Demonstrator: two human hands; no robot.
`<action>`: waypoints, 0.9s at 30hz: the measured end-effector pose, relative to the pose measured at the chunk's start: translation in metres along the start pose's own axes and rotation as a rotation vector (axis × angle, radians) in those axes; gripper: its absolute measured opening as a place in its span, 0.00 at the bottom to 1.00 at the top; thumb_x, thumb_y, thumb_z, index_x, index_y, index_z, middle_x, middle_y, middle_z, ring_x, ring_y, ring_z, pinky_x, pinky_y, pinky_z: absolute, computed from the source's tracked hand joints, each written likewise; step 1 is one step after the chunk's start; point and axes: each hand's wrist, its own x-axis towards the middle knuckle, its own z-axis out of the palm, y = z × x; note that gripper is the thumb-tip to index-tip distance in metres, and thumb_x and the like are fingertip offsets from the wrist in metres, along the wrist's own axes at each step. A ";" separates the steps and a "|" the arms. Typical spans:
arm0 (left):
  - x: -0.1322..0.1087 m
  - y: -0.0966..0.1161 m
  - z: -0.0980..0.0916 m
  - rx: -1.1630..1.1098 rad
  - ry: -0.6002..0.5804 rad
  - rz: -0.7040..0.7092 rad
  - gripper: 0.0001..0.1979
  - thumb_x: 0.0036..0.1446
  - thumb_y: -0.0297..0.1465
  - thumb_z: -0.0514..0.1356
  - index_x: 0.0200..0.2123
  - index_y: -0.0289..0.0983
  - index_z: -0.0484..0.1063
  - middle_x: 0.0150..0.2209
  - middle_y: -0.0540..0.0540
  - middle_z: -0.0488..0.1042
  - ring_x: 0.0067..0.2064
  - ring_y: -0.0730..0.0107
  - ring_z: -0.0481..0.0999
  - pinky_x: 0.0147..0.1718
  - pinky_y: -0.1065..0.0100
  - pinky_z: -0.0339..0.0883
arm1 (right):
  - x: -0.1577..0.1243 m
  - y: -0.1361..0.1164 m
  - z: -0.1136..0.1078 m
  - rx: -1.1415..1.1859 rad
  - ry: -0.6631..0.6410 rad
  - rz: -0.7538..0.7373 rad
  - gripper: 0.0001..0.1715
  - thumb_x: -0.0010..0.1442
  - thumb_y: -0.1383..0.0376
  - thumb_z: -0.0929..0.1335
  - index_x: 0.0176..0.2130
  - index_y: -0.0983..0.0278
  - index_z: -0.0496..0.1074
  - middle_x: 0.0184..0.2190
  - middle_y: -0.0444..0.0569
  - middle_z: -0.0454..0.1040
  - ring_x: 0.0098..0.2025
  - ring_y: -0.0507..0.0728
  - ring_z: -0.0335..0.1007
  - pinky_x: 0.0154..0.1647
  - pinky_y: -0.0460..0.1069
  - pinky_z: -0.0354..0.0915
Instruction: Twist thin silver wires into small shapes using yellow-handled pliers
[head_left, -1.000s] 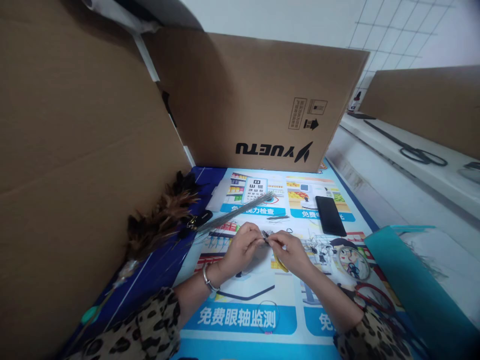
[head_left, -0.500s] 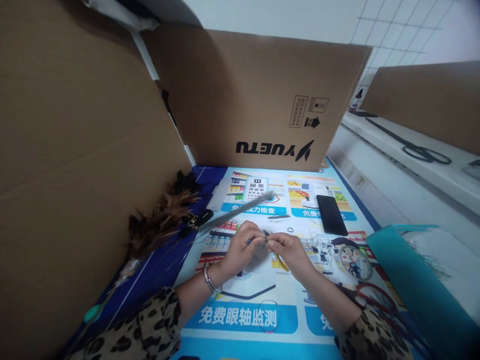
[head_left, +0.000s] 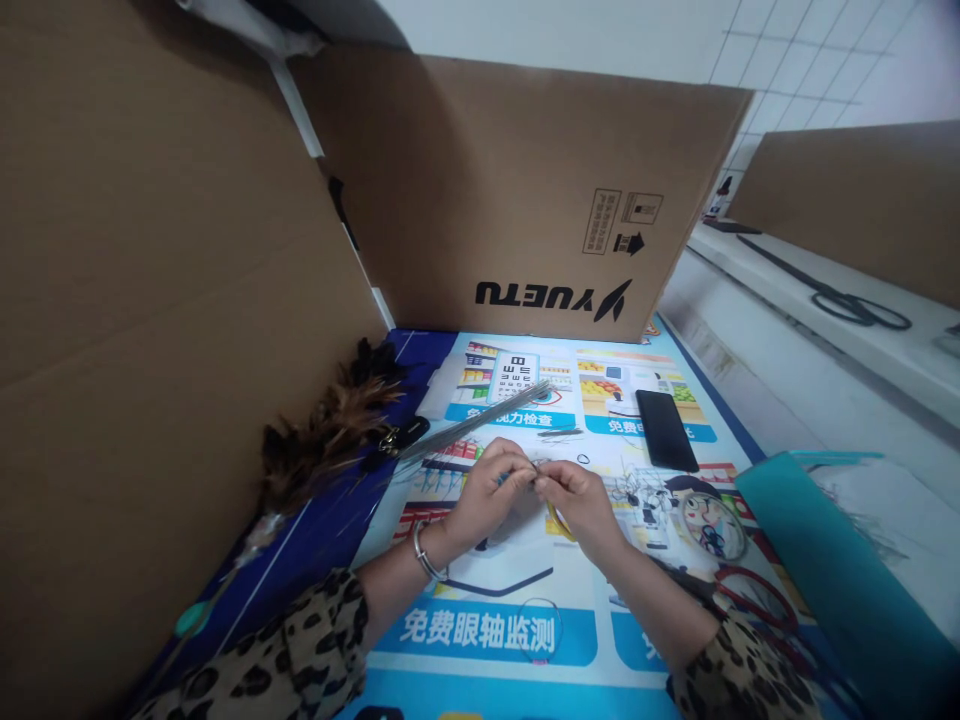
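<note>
My left hand and my right hand meet fingertip to fingertip over the middle of the printed table cover. Both are closed in a pinch on something small and dark, too tiny to name. Just under my right hand shows a curved yellow piece, mostly covered by the fingers. Beyond my hands lies a long bundle of thin grey wires, with a small heap of short wire pieces beside it. A thin wire ring rests on the cover nearer to me.
Cardboard panels stand behind and at left. A brown feather duster leans along the left one. On the right are a black phone, a round clear dish, red-handled scissors and a teal box. Black scissors lie on a ledge.
My fingertips have shifted slightly while staying pinched together, and the small dark thing shows less between them. The whole view has moved a little; the other objects stay in place.
</note>
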 end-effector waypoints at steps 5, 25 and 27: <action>0.002 -0.007 -0.007 -0.037 0.058 -0.058 0.07 0.57 0.29 0.55 0.29 0.35 0.71 0.31 0.46 0.68 0.36 0.69 0.68 0.38 0.67 0.62 | 0.001 -0.004 -0.009 -0.057 0.060 -0.039 0.07 0.52 0.63 0.68 0.30 0.65 0.71 0.24 0.43 0.68 0.27 0.51 0.61 0.29 0.45 0.59; 0.002 0.000 -0.006 -0.262 -0.113 -0.405 0.09 0.52 0.34 0.59 0.27 0.32 0.70 0.25 0.49 0.69 0.28 0.74 0.66 0.28 0.72 0.59 | -0.008 -0.007 -0.004 -0.366 0.061 -0.462 0.10 0.60 0.66 0.63 0.41 0.62 0.70 0.34 0.48 0.69 0.36 0.54 0.66 0.36 0.48 0.63; 0.002 0.000 -0.006 -0.303 -0.129 -0.403 0.09 0.52 0.34 0.60 0.28 0.32 0.70 0.25 0.49 0.68 0.28 0.75 0.66 0.28 0.73 0.59 | -0.009 -0.009 -0.004 -0.380 0.015 -0.462 0.09 0.60 0.66 0.63 0.41 0.62 0.70 0.34 0.48 0.70 0.36 0.53 0.66 0.36 0.48 0.63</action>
